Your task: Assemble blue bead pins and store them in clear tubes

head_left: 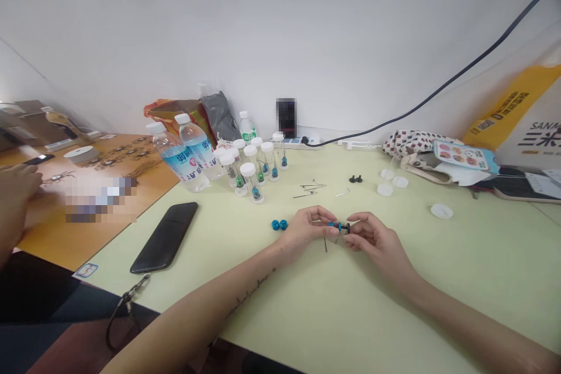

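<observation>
My left hand and my right hand meet over the pale green table, both pinched on a small blue and black screw-like part held between them. A thin metal pin hangs down below my left fingers. Two blue nuts lie just left of my left hand. Several loose thin pins and two small black pieces lie a little beyond the hands.
Several capped clear vials and two water bottles stand at the back left. A black phone lies at the left. White caps are scattered to the right, near a pouch and cards. Another person's hand rests on the orange table at far left.
</observation>
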A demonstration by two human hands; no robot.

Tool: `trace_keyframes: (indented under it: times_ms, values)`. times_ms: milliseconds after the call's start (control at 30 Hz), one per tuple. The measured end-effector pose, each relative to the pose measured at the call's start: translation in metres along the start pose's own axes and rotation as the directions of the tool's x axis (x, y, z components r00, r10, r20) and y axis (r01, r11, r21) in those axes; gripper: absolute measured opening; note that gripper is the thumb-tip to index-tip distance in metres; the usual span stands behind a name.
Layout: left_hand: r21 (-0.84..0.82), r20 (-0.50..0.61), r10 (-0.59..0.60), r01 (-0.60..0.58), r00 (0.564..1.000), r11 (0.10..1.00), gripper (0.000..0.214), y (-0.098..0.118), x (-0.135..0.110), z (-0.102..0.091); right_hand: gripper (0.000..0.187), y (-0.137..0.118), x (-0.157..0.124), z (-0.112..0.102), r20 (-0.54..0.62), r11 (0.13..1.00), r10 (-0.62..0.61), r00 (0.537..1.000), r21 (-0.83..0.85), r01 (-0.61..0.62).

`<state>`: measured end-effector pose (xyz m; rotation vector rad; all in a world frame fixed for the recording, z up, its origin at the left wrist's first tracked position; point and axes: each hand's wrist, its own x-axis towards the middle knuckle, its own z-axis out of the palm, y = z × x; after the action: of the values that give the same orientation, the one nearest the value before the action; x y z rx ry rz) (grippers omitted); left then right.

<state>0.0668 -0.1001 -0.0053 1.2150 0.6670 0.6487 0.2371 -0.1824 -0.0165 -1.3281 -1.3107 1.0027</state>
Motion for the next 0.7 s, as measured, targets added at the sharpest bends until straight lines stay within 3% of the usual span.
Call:
trace_keyframes:
  times_ms: [700]
  values:
    - [0.019,0.010,-0.011,0.011,1.000,1.000,0.037,-0.0002,0.0004,-0.0011,0.025,0.0019,0.0010,0.0008,-0.009,1.000,0.022,1.000,0.011,-0.022]
